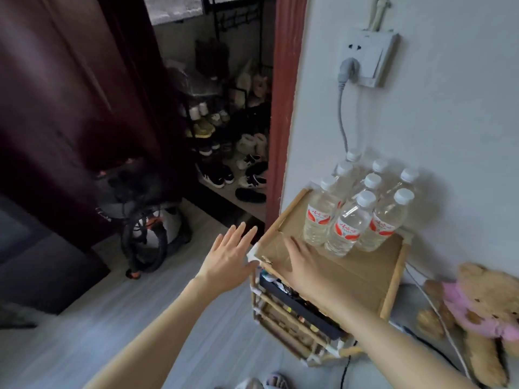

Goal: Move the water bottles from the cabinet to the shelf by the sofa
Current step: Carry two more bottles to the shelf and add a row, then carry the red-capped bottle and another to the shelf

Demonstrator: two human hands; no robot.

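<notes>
I read the wall (421, 113) at right as the backstop; the shelf (365, 270) stands against it, cardboard top with a raised wood rim. Doorway (224, 108) far left, cluttered with shoes; floor (196, 318) near left is open room for walking. 8 bottles (356, 209) stand upright, packed on the shelf's far half by the wall, so most of the job looks done; the cabinet isn't in view, so I can't tell what's left. Near half of the top is bare, room for more, but mind the rim when setting down. Left hand (230, 256) spread, empty, off the shelf's left edge. Right hand (303, 262) flat, empty, over the bare cardboard, just short of the bottles.
</notes>
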